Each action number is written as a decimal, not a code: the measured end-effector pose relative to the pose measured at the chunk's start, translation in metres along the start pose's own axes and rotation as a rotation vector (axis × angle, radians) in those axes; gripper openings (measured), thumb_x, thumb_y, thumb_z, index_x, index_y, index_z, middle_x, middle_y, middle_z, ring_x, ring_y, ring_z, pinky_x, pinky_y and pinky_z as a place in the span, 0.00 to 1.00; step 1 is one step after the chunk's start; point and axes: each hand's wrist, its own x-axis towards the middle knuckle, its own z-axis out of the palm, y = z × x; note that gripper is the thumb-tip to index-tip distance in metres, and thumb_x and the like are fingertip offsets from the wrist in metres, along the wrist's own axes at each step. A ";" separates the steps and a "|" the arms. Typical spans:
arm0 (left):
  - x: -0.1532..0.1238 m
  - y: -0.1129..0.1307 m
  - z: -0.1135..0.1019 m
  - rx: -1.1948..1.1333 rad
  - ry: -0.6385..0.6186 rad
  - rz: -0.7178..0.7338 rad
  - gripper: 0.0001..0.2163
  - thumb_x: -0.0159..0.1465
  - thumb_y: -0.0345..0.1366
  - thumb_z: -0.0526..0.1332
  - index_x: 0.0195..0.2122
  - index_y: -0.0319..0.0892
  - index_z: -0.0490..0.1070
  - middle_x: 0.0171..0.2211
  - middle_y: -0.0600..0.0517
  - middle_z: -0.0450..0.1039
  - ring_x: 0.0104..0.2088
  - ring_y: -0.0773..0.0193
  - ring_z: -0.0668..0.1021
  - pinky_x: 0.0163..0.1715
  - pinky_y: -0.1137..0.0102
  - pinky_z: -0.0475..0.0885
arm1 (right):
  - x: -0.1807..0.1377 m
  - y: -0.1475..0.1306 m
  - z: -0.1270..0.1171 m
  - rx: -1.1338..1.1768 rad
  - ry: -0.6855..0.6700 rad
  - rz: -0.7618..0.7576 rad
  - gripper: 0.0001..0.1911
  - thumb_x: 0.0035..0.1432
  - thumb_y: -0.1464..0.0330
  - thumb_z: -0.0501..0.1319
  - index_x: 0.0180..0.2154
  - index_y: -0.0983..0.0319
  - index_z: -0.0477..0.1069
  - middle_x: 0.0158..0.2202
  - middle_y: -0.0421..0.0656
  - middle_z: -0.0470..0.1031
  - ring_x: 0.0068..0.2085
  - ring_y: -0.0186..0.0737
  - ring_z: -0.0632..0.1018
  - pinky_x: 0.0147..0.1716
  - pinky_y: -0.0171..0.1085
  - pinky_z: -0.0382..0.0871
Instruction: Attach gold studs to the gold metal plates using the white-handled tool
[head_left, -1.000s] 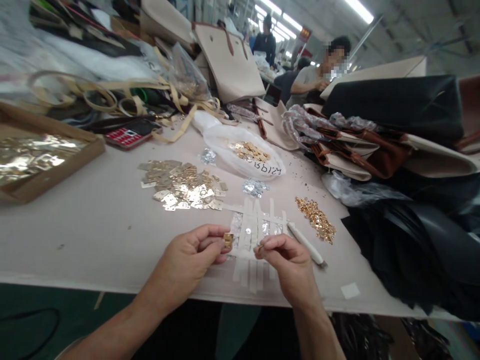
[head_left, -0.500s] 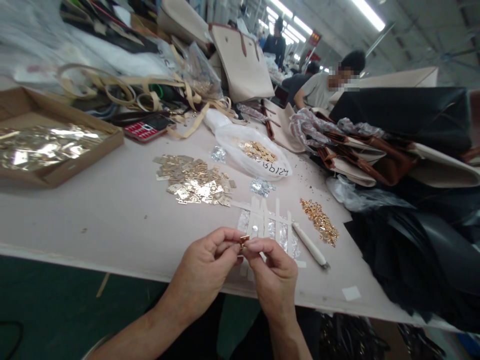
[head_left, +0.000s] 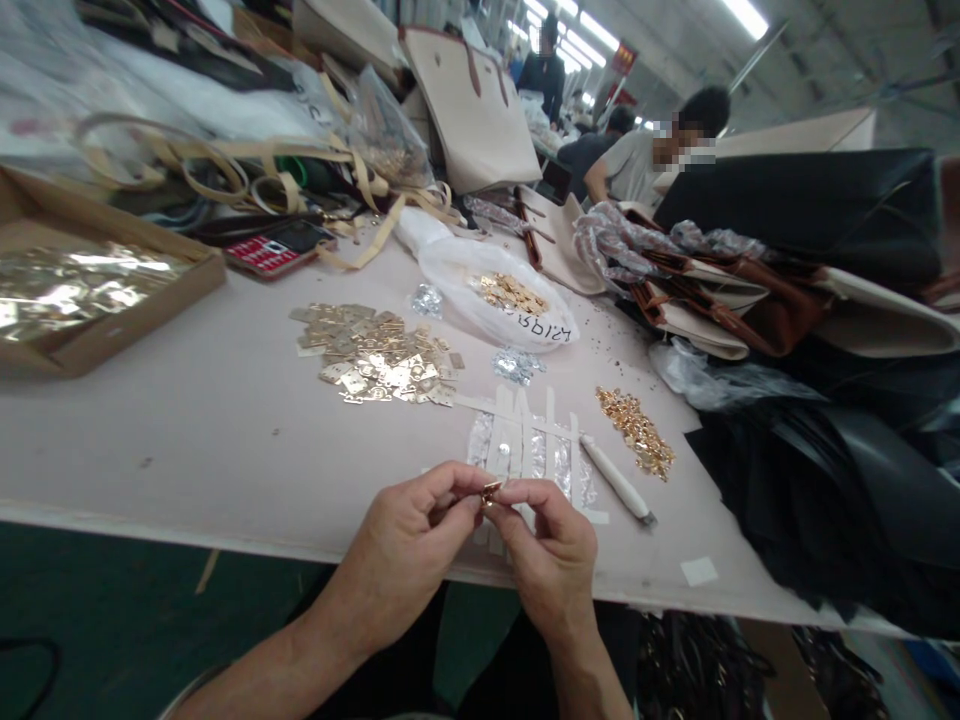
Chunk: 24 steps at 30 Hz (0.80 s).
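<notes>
Pinching a small gold metal fitting (head_left: 491,491), possibly a clasp, between fingertips of left hand (head_left: 409,545) and right hand (head_left: 551,555) together, above near edge of pale pink table (head_left: 187,440), just beside white tape strips (head_left: 517,440).

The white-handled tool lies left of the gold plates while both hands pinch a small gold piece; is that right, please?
Not quite: the head view shows the tool right of the gold plates, by the tape strips. The left hand and right hand do pinch the gold piece.
</notes>
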 end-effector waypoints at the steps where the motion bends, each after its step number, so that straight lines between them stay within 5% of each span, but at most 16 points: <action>1: 0.000 -0.001 0.001 0.000 0.011 -0.003 0.08 0.66 0.37 0.60 0.41 0.46 0.78 0.34 0.57 0.82 0.35 0.67 0.81 0.39 0.77 0.74 | 0.000 -0.001 -0.001 -0.013 -0.002 0.010 0.04 0.59 0.73 0.68 0.36 0.58 0.78 0.33 0.38 0.81 0.36 0.35 0.80 0.38 0.34 0.74; 8: 0.002 -0.008 0.005 0.027 0.051 -0.023 0.09 0.66 0.38 0.59 0.41 0.43 0.78 0.32 0.56 0.81 0.33 0.66 0.81 0.37 0.75 0.75 | 0.004 -0.001 -0.003 -0.133 0.021 -0.013 0.03 0.59 0.72 0.67 0.35 0.58 0.77 0.32 0.37 0.80 0.35 0.34 0.80 0.37 0.33 0.73; 17: 0.005 -0.010 0.002 0.209 -0.084 0.112 0.07 0.67 0.33 0.59 0.42 0.47 0.76 0.34 0.60 0.81 0.34 0.69 0.81 0.36 0.77 0.73 | 0.009 0.009 -0.011 -0.197 -0.053 -0.052 0.08 0.61 0.72 0.66 0.42 0.56 0.76 0.36 0.37 0.79 0.36 0.34 0.80 0.38 0.32 0.73; 24: 0.021 -0.031 -0.001 0.654 -0.065 0.553 0.10 0.70 0.28 0.54 0.42 0.42 0.75 0.39 0.50 0.80 0.41 0.59 0.81 0.44 0.64 0.78 | 0.013 0.022 -0.021 -0.534 -0.189 -0.357 0.07 0.64 0.75 0.61 0.38 0.58 0.75 0.36 0.40 0.82 0.39 0.40 0.80 0.41 0.40 0.70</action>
